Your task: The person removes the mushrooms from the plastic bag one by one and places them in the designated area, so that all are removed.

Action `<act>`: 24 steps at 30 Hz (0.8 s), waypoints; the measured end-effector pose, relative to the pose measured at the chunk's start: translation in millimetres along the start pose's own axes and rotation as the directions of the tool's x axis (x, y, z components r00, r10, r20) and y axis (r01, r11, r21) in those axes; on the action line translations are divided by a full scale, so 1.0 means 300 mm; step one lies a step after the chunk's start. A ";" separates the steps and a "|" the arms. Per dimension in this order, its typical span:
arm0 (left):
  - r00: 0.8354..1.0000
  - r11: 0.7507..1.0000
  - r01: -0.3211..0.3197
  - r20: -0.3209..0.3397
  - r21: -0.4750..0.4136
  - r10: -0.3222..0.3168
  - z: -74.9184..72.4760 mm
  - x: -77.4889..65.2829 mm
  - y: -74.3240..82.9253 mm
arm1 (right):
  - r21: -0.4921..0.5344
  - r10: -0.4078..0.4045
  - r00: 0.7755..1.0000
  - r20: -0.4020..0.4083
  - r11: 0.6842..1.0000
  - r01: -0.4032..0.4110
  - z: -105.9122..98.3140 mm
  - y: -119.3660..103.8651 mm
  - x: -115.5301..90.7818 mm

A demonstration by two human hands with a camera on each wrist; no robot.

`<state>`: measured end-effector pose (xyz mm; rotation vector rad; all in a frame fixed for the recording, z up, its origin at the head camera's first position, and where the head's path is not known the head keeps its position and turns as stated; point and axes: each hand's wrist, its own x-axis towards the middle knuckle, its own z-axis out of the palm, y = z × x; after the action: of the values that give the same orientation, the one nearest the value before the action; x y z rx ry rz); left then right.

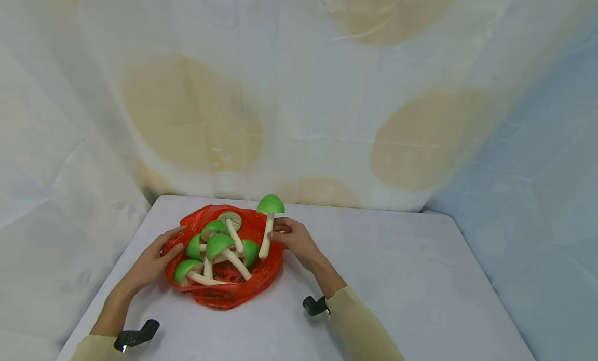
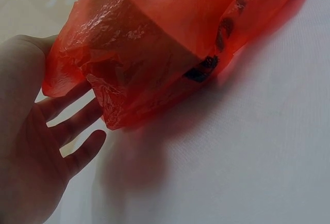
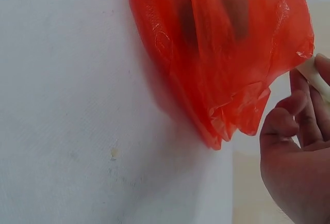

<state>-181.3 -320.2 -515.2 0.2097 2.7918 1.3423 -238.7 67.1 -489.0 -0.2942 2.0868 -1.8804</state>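
A red plastic bag (image 1: 219, 301) with black printing lies open-mouthed on the table, with several green-capped toy mushrooms (image 1: 219, 244) heaped in it, their pale stems pointing various ways. My right hand (image 1: 296, 241) pinches the stem of one toy mushroom (image 1: 270, 204) at the bag's right rim, cap up. The right wrist view shows part of that pale stem (image 3: 312, 74) between thumb and fingers. At the left side of the bag, my left hand (image 1: 151, 260) touches its rim with thumb and fingers spread. In the left wrist view the red plastic hides those fingertips.
The white table (image 1: 397, 278) extends right of the bag and in front of it. A pale sheet with tan spots (image 1: 317, 91) hangs behind the table, and sheets flank both sides. A dark camera mount (image 1: 135, 337) sits on each wrist.
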 end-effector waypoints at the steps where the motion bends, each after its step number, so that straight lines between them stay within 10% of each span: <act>1: 1.000 1.000 -0.002 -0.002 0.000 0.002 0.000 0.001 0.000 | -0.003 0.002 1.000 0.000 1.000 -0.002 -0.001 0.000 0.000; 24: 1.000 1.000 -0.005 -0.026 -0.017 0.005 0.006 0.011 -0.004 | 0.015 -0.036 0.999 0.025 0.999 0.035 -0.050 0.010 -0.021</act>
<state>-184.6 -319.1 -517.2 0.2004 2.8011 1.3794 -238.2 83.7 -490.2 -0.3516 2.0634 -1.9020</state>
